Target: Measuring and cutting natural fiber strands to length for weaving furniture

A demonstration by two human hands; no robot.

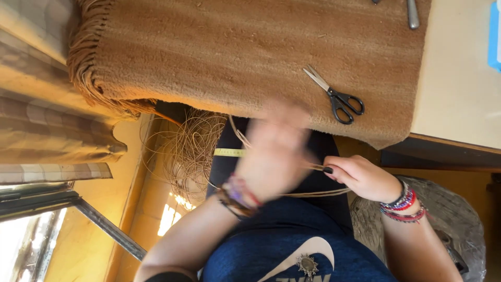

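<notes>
The right hand [360, 176] pinches thin tan cords [318, 167] between thumb and fingers. The left hand [274, 151], motion-blurred, is raised just beside it over the same strands; its grip cannot be told. Beyond both hands lie black-handled scissors [336, 96] on a brown fringed rug [235, 47]. Left of them hangs a loose cord tangle [188, 151].

Surroundings, located relative to the brown fringed mat [245, 47]

Black-handled scissors [336, 96] lie closed on the mat near its lower right edge. A metal tool handle [413, 14] rests at the mat's top right. The pale surface [459, 89] extends right of the mat, with a blue object [494, 36] at its far edge. Checked fabric [42, 120] lies left of the mat; a grey woven basket [449, 214] sits below it, to the right.
</notes>
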